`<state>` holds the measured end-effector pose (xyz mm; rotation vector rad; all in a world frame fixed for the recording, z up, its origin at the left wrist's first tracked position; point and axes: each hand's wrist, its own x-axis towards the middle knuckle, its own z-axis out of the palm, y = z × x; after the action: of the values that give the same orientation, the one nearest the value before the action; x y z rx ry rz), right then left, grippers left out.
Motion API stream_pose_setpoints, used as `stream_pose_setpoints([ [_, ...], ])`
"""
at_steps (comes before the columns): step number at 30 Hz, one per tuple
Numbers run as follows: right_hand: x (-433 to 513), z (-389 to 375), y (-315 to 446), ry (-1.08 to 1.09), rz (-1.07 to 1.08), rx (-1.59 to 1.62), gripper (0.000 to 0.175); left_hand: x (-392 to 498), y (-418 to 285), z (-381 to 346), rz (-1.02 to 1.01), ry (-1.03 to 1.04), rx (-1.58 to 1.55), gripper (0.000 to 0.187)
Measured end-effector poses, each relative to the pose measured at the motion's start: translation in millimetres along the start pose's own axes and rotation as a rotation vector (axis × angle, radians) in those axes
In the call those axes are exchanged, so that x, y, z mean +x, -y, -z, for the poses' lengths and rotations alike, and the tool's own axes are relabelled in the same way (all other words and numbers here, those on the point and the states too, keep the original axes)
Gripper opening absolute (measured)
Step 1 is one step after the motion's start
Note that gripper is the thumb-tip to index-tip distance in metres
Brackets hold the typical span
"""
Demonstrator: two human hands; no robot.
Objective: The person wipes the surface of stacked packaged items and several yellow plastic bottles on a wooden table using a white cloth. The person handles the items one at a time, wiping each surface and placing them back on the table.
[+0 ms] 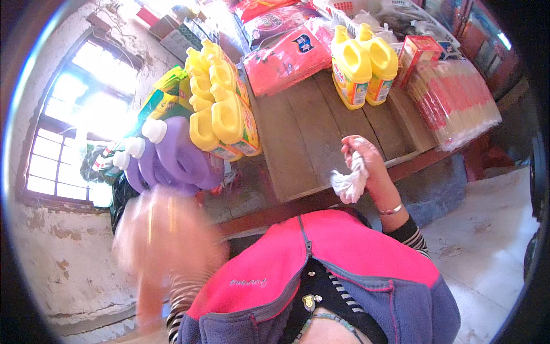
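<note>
My right hand (365, 157), with a silver bangle on its wrist, holds a crumpled white cloth (350, 182) above the front edge of a wooden table (292, 142). At the left, my left hand (167, 232) is a blur of motion in front of purple plastic jugs (184, 155) with white caps. Its fingers cannot be made out, nor whether it holds anything. Yellow plastic bottles (227, 116) stand in a group behind the jugs, and two more yellow bottles (354, 69) stand on the far part of the table.
A red plastic-wrapped pack (288, 60) lies at the back. At the right, a plastic-wrapped bundle of thin sticks (455, 101) lies by a red box (419, 53). A barred window (73, 120) is in the peeling wall at the left. Bagged goods fill white baskets at the back.
</note>
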<state>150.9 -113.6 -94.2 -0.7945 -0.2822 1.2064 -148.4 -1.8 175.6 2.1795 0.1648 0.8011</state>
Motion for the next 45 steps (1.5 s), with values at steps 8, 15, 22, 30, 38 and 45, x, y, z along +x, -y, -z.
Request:
stream_pose_setpoints([
  [8, -64, -51, -46, 0.098, -0.082, 0.227, 0.045, 33, 241, 12, 0.690, -0.199, 0.765, 0.048],
  [15, -100, -80, -56, 0.465, -0.371, -0.298, 0.043, 32, 270, -5, 0.572, -0.532, -0.290, 0.048],
  [22, -88, -72, -86, 0.005, -0.160, -0.101, 0.042, 24, 213, -8, 0.461, -0.585, -0.423, 0.039],
  [30, -34, -73, -22, -0.255, 0.411, -0.102, 0.037, 27, 151, -4, 0.353, -0.390, -0.613, 0.041],
  [38, 21, -147, -5, -0.245, 1.203, -1.037, 0.020, 36, 171, -98, 0.472, -0.315, -0.942, 0.036],
  [45, 25, -134, -56, -0.223, 1.228, -1.090, 0.034, 33, 190, -130, 0.458, -0.307, -0.961, 0.030],
])
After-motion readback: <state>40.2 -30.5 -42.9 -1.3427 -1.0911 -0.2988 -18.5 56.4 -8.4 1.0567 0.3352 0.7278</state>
